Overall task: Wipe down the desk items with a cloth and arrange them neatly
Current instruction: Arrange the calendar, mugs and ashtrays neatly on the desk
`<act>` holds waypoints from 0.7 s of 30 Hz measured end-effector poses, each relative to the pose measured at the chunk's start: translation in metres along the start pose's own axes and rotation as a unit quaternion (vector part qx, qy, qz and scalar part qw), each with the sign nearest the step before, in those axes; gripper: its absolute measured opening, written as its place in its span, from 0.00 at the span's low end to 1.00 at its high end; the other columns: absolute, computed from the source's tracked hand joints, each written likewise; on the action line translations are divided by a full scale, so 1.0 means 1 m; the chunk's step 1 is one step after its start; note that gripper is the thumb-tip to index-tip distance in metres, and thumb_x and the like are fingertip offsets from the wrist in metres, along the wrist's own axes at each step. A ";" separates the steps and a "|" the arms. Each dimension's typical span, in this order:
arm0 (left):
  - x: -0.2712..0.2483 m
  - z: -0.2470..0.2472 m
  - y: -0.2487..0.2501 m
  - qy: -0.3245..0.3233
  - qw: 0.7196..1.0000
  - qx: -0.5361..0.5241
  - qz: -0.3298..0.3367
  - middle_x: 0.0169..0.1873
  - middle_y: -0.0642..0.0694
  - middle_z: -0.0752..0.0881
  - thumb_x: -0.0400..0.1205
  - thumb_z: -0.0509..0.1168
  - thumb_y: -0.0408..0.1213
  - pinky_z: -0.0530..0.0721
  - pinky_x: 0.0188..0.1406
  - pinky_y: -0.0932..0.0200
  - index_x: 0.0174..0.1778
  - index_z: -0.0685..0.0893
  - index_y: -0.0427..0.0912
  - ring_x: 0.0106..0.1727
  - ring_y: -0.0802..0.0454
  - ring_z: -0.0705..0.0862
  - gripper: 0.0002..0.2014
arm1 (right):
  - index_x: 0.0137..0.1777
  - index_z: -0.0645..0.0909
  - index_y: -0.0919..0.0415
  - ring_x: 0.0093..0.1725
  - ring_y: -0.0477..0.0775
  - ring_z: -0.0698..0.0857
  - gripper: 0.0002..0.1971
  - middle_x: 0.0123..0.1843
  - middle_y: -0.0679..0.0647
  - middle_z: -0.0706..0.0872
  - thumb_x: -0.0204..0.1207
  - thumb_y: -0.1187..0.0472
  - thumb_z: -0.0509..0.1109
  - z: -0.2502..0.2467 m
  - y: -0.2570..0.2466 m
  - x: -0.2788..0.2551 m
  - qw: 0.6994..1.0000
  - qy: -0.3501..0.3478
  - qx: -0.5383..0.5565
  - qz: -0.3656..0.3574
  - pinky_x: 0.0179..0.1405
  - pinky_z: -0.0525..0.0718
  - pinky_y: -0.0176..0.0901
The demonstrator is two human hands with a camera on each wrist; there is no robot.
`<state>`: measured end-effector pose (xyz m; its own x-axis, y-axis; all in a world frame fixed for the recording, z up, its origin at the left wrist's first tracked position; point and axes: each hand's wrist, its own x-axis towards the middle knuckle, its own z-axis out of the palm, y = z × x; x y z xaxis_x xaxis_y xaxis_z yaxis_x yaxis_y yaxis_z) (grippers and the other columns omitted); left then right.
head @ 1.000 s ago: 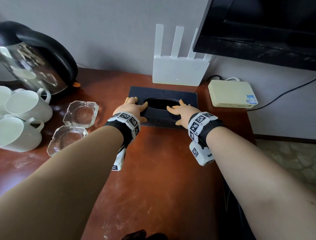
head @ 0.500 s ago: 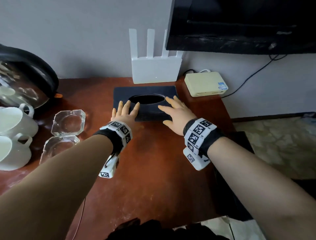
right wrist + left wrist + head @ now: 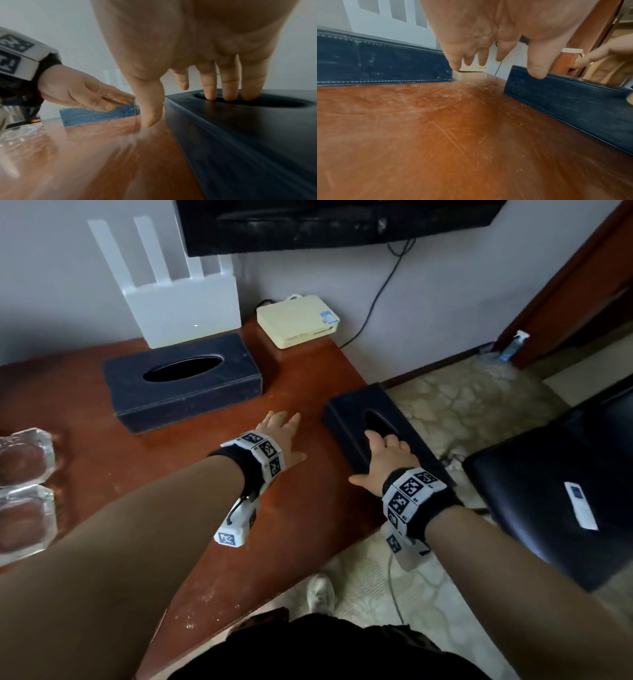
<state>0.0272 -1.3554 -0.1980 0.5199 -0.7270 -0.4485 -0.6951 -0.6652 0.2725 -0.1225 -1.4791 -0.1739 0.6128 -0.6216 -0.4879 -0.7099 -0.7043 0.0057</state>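
A dark tissue box lies at the back of the red-brown desk, in front of the router. A second dark tissue box sits at the desk's right edge, partly overhanging it. My right hand grips this second box, fingers dipped into its oval slot and thumb down along its left side. My left hand hovers flat above the desk between the two boxes, fingers straight, holding nothing. No cloth is in view.
A white router and a cream device with cables stand against the wall. Two glass ashtrays sit at the left edge of the head view. A black chair stands on the floor right of the desk.
Both hands have left the back tissue box. The view has swung right. My right hand has gone to the second box at the desk's edge; my left hand has drawn back and to the right.
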 end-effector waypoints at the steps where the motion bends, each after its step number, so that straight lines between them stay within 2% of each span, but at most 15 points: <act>1: 0.002 0.004 0.003 -0.004 1.000 -0.002 -0.001 0.82 0.44 0.46 0.81 0.61 0.53 0.51 0.81 0.45 0.82 0.41 0.47 0.83 0.43 0.43 0.42 | 0.81 0.46 0.52 0.75 0.63 0.64 0.45 0.78 0.60 0.62 0.73 0.42 0.70 0.003 0.006 -0.001 1.000 -0.014 0.002 0.015 0.70 0.69 0.55; 4: 0.006 0.008 0.006 -0.012 1.000 -0.014 -0.017 0.82 0.45 0.46 0.80 0.62 0.53 0.53 0.81 0.43 0.82 0.40 0.47 0.83 0.44 0.44 0.43 | 0.78 0.53 0.59 0.69 0.61 0.73 0.39 0.73 0.60 0.70 0.75 0.48 0.70 0.009 0.018 0.002 1.000 -0.020 0.001 0.014 0.65 0.73 0.53; 6: 0.007 0.008 0.006 -0.003 0.999 -0.035 -0.033 0.82 0.45 0.47 0.80 0.63 0.54 0.55 0.80 0.45 0.82 0.40 0.47 0.83 0.44 0.47 0.45 | 0.77 0.55 0.61 0.68 0.61 0.74 0.36 0.72 0.60 0.71 0.75 0.51 0.70 0.009 0.023 0.006 1.000 -0.015 0.020 -0.006 0.64 0.75 0.53; 8: 0.005 0.006 0.005 0.013 0.997 -0.061 -0.054 0.82 0.46 0.49 0.78 0.65 0.54 0.58 0.79 0.45 0.82 0.39 0.48 0.82 0.44 0.51 0.47 | 0.79 0.53 0.60 0.69 0.61 0.73 0.38 0.74 0.60 0.69 0.75 0.53 0.71 0.009 0.026 0.009 0.998 -0.022 0.040 -0.035 0.65 0.75 0.53; 10: 0.002 0.003 0.001 0.019 0.993 -0.084 -0.083 0.82 0.46 0.48 0.76 0.67 0.55 0.59 0.78 0.43 0.81 0.36 0.50 0.82 0.44 0.53 0.50 | 0.80 0.52 0.59 0.71 0.60 0.72 0.39 0.76 0.59 0.67 0.75 0.55 0.71 0.008 0.027 0.011 0.996 -0.027 0.035 -0.082 0.67 0.75 0.53; 14: -0.009 -0.002 -0.018 0.029 0.985 -0.124 -0.119 0.82 0.43 0.49 0.72 0.71 0.55 0.60 0.78 0.45 0.81 0.35 0.51 0.81 0.42 0.54 0.55 | 0.79 0.56 0.57 0.70 0.59 0.73 0.36 0.75 0.57 0.69 0.75 0.59 0.71 0.003 0.017 0.022 0.975 -0.019 -0.029 -0.220 0.68 0.72 0.51; 16: -0.021 -0.004 -0.028 0.040 0.981 -0.143 -0.124 0.82 0.44 0.50 0.74 0.70 0.55 0.59 0.77 0.47 0.81 0.37 0.50 0.81 0.42 0.54 0.53 | 0.79 0.57 0.54 0.72 0.58 0.70 0.34 0.76 0.55 0.69 0.76 0.62 0.69 -0.001 0.005 0.029 0.957 -0.013 -0.063 -0.282 0.72 0.67 0.48; 18: -0.036 -0.006 -0.040 0.054 0.975 -0.167 -0.139 0.82 0.46 0.49 0.77 0.65 0.56 0.59 0.76 0.50 0.82 0.39 0.51 0.81 0.44 0.54 0.47 | 0.78 0.59 0.51 0.77 0.54 0.64 0.33 0.76 0.53 0.68 0.76 0.68 0.66 -0.006 -0.009 0.034 0.935 0.005 -0.114 -0.336 0.77 0.54 0.45; 20: -0.051 -0.005 -0.053 0.079 0.969 -0.179 -0.154 0.82 0.49 0.48 0.79 0.62 0.56 0.57 0.77 0.51 0.82 0.43 0.52 0.81 0.46 0.54 0.42 | 0.76 0.61 0.48 0.81 0.50 0.54 0.34 0.78 0.49 0.65 0.73 0.74 0.63 -0.009 -0.024 0.041 0.907 0.021 -0.165 -0.387 0.79 0.40 0.47; 21: -0.057 -0.004 -0.060 0.094 0.967 -0.176 -0.159 0.82 0.49 0.48 0.79 0.62 0.55 0.56 0.79 0.51 0.82 0.46 0.52 0.82 0.47 0.53 0.41 | 0.75 0.63 0.47 0.82 0.48 0.50 0.35 0.78 0.47 0.65 0.71 0.77 0.61 -0.011 -0.031 0.044 0.892 0.028 -0.188 -0.410 0.78 0.35 0.49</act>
<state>0.0409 -1.2744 -0.1852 0.7836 -0.4715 -0.4046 -0.2893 -0.8532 0.4340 -0.0696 -1.4879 -0.1858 0.8963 0.1476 -0.4181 0.1463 -0.9886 -0.0352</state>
